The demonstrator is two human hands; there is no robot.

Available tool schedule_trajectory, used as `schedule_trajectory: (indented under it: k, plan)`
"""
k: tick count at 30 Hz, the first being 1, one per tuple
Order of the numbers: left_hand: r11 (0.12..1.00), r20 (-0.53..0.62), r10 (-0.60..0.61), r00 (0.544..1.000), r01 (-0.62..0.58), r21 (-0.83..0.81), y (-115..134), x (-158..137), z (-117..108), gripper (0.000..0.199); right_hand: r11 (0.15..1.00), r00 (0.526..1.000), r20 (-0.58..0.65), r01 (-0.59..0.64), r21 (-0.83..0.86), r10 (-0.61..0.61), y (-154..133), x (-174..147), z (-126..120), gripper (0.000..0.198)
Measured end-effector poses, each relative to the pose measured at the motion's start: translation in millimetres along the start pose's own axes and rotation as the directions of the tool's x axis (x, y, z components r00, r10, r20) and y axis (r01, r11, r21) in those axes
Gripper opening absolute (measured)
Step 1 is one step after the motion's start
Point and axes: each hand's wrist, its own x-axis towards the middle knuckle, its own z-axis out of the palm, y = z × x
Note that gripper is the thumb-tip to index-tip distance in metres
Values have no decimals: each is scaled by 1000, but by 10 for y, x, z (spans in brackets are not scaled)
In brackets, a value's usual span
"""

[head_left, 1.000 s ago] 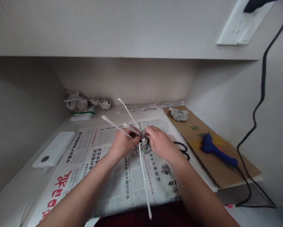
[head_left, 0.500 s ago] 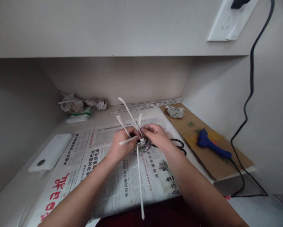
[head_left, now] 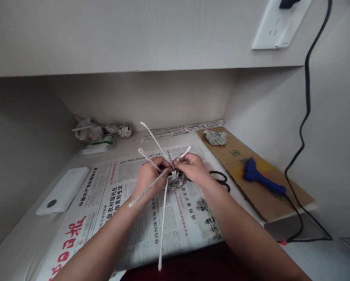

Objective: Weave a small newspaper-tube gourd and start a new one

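Over the newspaper point(head_left: 145, 230), a small round woven piece of rolled paper point(head_left: 177, 182) sits between my hands. Several long white rolled paper strips point(head_left: 154, 134) stick out from it; one hangs toward me and another slants across my left wrist. My left hand point(head_left: 151, 175) is closed around the strips at the weave's left side. From the right, my right hand point(head_left: 194, 168) pinches a strip at the top of the weave, its end poking up past the fingers. Where the fingertips meet, the detail is partly hidden. Black-handled scissors point(head_left: 223, 178) lie behind my right hand.
On the right, cardboard point(head_left: 268, 207) bears a blue glue gun point(head_left: 261, 179) with a black cord and a crumpled wad point(head_left: 216, 137). Paper sticks point(head_left: 186, 129) lie along the back. A white device point(head_left: 64, 190) and a plastic bag point(head_left: 88, 130) are leftward; a shelf overhangs.
The strip at my left hand has swung down across my wrist. The one by my right hand has tilted right, and the hanging strip has shifted left. Both hands stay at the weave.
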Motion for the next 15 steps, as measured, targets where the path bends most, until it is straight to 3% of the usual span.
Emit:
schedule_trajectory:
  k: [4, 9, 15]
  plan:
    - [999, -31, -28, 999, 30, 42, 52, -5, -17, 3, 987, 997, -38, 66, -147, -72, -63, -67, 6, 22]
    - [1000, -15, -13, 1000, 13, 18, 35, -8, 4, 10, 885, 937, -119, 262, -386, -329, -159, -173, 42, 20]
    - [990, -93, -39, 995, 25, -140, -54, 28, 55, 12, 780, 883, -47, 386, -493, -467, -202, -194, 15, 12]
